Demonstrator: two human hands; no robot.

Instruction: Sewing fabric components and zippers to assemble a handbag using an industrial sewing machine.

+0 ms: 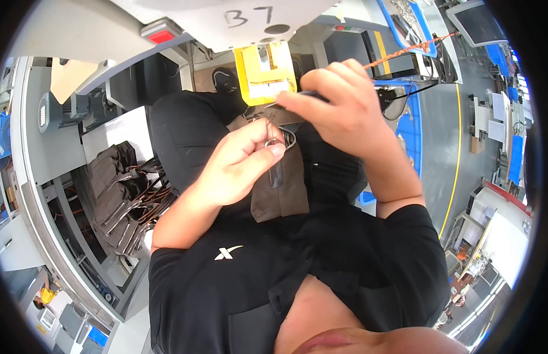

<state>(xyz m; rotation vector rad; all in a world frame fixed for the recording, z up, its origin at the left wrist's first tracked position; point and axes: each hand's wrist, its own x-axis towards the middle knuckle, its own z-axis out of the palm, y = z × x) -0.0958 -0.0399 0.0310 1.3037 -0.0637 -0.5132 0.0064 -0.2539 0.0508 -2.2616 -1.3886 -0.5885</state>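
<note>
My left hand (241, 156) is closed, its thumb and index finger pinched at a small metal ring (274, 142). Beside the fingertips is a curved metal loop (293, 139), at the upper end of a brown fabric piece (291, 197) that hangs over my lap. A dark strip (276, 176) lies on the fabric below the ring. Higher and to the right, my right hand (339, 103) is closed around a slim tool with a dark handle (312, 94). Its thin tip points left, above my left hand. What kind of tool it is cannot be made out.
A yellow frame (243, 76) sits under the white machine body (227, 23) just ahead. An orange-brown twisted cord (404, 53) runs from behind my right hand to the upper right. Brown fabric pieces (115, 183) are piled at left. Blue bins (411, 130) stand at right.
</note>
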